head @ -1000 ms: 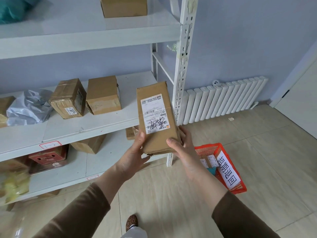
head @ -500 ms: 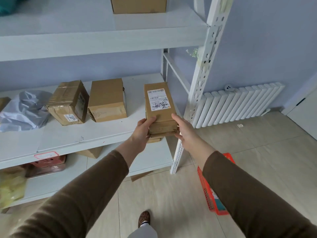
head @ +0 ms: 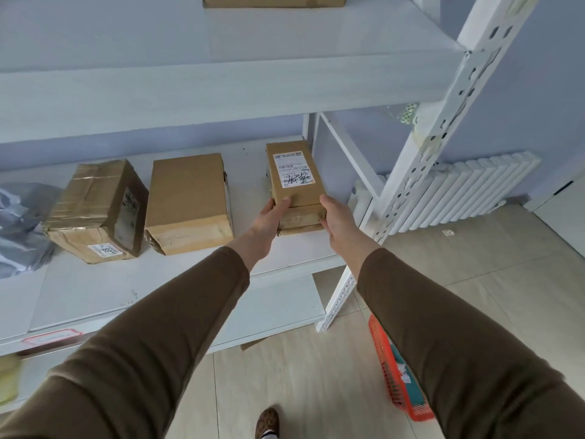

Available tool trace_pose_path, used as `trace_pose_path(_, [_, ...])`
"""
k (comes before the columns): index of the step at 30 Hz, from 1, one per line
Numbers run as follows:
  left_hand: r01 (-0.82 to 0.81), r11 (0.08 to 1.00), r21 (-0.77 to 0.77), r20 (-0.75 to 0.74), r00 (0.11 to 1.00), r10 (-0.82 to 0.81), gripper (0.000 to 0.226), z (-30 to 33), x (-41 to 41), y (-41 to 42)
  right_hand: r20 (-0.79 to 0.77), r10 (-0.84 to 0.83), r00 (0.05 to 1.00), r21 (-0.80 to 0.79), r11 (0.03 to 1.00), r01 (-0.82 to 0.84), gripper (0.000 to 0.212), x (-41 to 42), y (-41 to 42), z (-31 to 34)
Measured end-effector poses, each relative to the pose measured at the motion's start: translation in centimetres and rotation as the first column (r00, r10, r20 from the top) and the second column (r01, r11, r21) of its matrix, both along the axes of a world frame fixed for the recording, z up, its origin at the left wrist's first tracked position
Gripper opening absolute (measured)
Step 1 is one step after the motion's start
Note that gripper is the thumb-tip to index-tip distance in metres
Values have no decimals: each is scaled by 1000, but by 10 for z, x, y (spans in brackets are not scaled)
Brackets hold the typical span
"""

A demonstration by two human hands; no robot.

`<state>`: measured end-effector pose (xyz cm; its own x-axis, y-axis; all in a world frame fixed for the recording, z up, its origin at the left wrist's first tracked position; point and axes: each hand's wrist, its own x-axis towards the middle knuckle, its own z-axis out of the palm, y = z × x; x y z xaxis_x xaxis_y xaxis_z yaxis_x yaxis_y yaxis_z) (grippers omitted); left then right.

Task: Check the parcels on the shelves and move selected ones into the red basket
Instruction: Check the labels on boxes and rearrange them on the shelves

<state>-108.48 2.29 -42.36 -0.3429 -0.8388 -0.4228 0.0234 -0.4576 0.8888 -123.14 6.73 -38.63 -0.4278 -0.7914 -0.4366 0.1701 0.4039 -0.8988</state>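
A long brown parcel with a white shipping label lies on the middle shelf near its right end. My left hand grips its near left corner and my right hand holds its near right side. The red basket stands on the floor at the lower right, mostly hidden behind my right sleeve. Two more cardboard parcels sit to the left on the same shelf: a plain box and a taped box with labels.
A grey plastic mailer lies at the shelf's far left. Another box sits on the top shelf. A white perforated upright stands right of the parcel, with a white radiator on the wall behind. Tiled floor lies below.
Both hands carried the long parcel from in front of my chest forward and up onto the middle shelf, laying it flat. My view moved closer to the shelf.
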Motion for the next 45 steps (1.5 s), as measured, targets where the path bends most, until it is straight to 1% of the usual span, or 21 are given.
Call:
trace_pose_path(2, [26,1000,-6,16,1000,-26,96,-13,-3,-12,-18,-8,1000,-7,1000,8,31,-3,-10,-3])
trace_pose_path(4, [44,999,-17,72,996,-43,97,-2,-8,-7,-24,-14,1000,-31,999,13,26,-7,-18,-8])
trace_pose_path(6, [50,998,-30,138,989,-45,90,11,-13,2,-39,-4,999,-41,999,2,25,-11,-21,-16])
trace_pose_path(8, [17,999,-51,221,975,-5,82,17,-12,12,-88,7,996,-36,999,-11,38,-11,-19,-22])
trace_pose_path(9, [-3,998,-65,262,965,20,80,20,-8,19,-179,-2,984,-41,999,-5,44,-10,-16,-23])
trace_pose_path(10, [-20,996,-90,292,955,45,78,23,-3,27,-312,-15,950,-64,998,-5,51,-7,-12,-23])
trace_pose_path(12, [-48,980,-195,324,940,111,74,30,14,40,-576,-63,815,-216,973,-77,54,4,-3,-16])
trace_pose_path(14, [-74,937,-343,322,927,191,72,35,41,47,-681,-129,720,-399,890,-218,51,27,2,-6])
trace_pose_path(15, [-93,906,-412,309,921,235,71,38,56,48,-690,-119,714,-443,850,-287,50,41,1,-3])
trace_pose_path(17, [-131,846,-516,321,887,333,70,44,90,46,-663,-3,749,-430,820,-377,49,71,-1,1])
trace_pose_path(19, [-176,786,-592,363,813,455,66,51,126,38,-601,155,784,-349,832,-432,51,98,-5,5])
trace_pose_path(21, [-255,762,-595,378,748,546,64,56,157,28,-510,283,812,-259,850,-459,56,122,-12,6])
trace_pose_path(23, [-325,789,-521,400,724,562,67,54,181,14,-383,370,846,-155,877,-454,62,142,-23,8])
trace_pose_path(27, [-357,889,-286,435,779,452,76,45,206,-12,-155,446,882,61,895,-442,75,166,-46,10])
trace_pose_path(29, [-350,919,-183,463,794,394,70,40,210,-20,-74,446,892,112,892,-437,77,174,-55,7])
trace_pose_path(31, [-343,933,-109,442,824,355,59,31,214,-26,-27,431,902,138,895,-423,68,180,-60,1])
trace_pose_path(34, [-314,945,-93,374,869,325,52,19,219,-29,-15,417,909,136,902,-411,51,184,-56,-5])
trace_pose_path(38, [-346,933,-98,243,901,359,50,19,225,-15,-2,382,924,71,922,-381,47,184,-37,-4])
trace_pose_path(41, [-314,940,-133,135,934,331,48,34,224,16,-26,345,938,-23,938,-345,46,179,-8,7])
trace_pose_path(43, [-298,943,-149,59,949,309,43,50,221,46,-40,307,951,-98,946,-310,40,170,20,18])
trace_pose_path(45, [-277,948,-157,-15,960,279,33,66,215,84,19,304,953,-153,942,-298,38,159,53,25])
